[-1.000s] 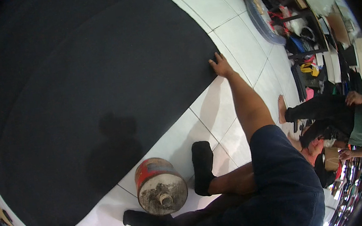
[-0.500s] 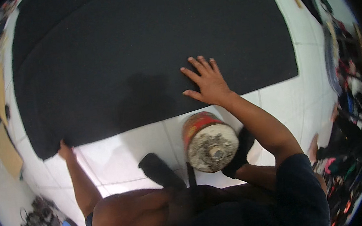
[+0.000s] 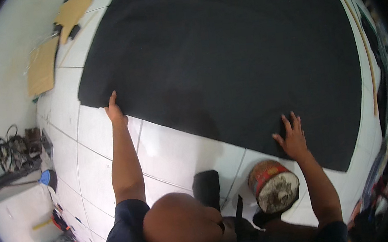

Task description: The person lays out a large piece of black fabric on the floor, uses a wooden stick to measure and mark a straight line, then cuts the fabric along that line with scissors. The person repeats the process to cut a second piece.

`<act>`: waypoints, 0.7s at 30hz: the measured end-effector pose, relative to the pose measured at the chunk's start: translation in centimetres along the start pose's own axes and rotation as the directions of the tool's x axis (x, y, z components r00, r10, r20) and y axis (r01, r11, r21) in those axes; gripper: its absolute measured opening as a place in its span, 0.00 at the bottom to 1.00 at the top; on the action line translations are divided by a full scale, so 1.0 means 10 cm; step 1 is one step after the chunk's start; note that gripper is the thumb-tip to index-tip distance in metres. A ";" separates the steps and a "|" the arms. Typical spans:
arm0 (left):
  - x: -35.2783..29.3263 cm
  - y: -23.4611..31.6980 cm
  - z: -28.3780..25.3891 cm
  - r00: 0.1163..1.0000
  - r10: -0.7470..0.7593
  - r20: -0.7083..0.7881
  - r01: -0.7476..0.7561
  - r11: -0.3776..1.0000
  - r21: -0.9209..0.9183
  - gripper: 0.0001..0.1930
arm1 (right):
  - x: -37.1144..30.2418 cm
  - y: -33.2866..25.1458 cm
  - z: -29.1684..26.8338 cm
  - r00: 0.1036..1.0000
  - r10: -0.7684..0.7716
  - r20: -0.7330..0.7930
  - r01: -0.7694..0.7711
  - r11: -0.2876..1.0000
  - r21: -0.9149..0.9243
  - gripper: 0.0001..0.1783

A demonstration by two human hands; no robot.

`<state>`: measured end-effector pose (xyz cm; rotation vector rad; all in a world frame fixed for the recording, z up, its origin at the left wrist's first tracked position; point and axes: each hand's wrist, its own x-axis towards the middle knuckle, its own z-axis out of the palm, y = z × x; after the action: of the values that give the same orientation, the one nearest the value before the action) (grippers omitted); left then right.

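A wide sheet of black fabric [image 3: 225,57] lies spread on the floor before me. My left hand [image 3: 116,110] grips its near edge close to the left corner, thumb on top and the other fingers hidden underneath. Toward the right end of the same edge, my right hand [image 3: 294,144] rests flat on the fabric, fingers apart and holding nothing. Just below that hand, on the floor between my feet, stands a round red-patterned tin [image 3: 277,187] with a stained whitish top.
White tiles [image 3: 173,146] show below the fabric. Tan flat pieces [image 3: 44,65] lie along the left wall, with a patterned bag [image 3: 14,150] nearer. A long thin wooden strip [image 3: 361,35] runs beside the fabric's right side. My dark-covered foot [image 3: 206,189] is left of the tin.
The view has swung left, so the fabric appears tilted and farther right. My left hand still holds the edge near the corner; my right hand now rests closer to the right corner.
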<state>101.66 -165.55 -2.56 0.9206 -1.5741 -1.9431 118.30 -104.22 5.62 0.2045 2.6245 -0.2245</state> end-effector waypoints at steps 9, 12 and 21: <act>1.38 1.23 0.39 0.994 0.082 0.072 -0.077 0.995 -0.064 0.35 | 0.00 -0.15 -0.06 0.999 -0.052 0.006 0.052 0.999 -0.017 0.46; 1.77 2.16 1.09 0.865 0.484 0.129 -0.498 0.860 0.110 0.14 | 0.07 -0.14 0.05 0.995 -0.102 -0.015 0.102 0.995 -0.021 0.45; 1.06 1.83 0.58 0.891 0.453 0.007 -0.451 0.885 0.114 0.26 | 0.02 -0.12 -0.03 0.998 -0.056 -0.034 0.057 0.998 0.009 0.45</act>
<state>89.34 -173.58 13.77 0.5426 -1.7175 -1.5248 117.81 -105.34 5.93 0.1386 2.6656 -0.2555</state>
